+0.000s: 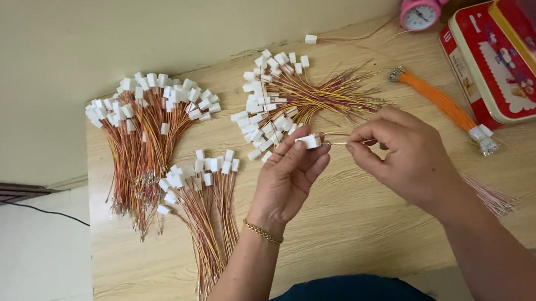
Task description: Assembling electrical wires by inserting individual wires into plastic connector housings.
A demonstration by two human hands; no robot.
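Working at a light wooden table [356,227] that stands against a pale wall, I keep both hands above its middle. Largest on it is the red tin box [510,58] at the right edge, and a small pink alarm clock [422,8] stands near the far right corner. At the left side lie two heaps of finished wires with white plugs: a big heap [140,137] near the far left corner and a smaller heap [204,203] just beside it, closer to me. Another fanned heap [296,98] lies at the far edge, just behind my hands. An orange wire bundle [439,102] lies beside the tin.

My left hand [287,178] holds a white connector [309,141] between thumb and forefinger, pressed together on it; the other fingers are loosely curled under. My right hand [397,150] pinches a thin wire [336,139] with thumb and forefinger closed on it, and the wire end points at the connector, very near it. I cannot tell if it is already inside.
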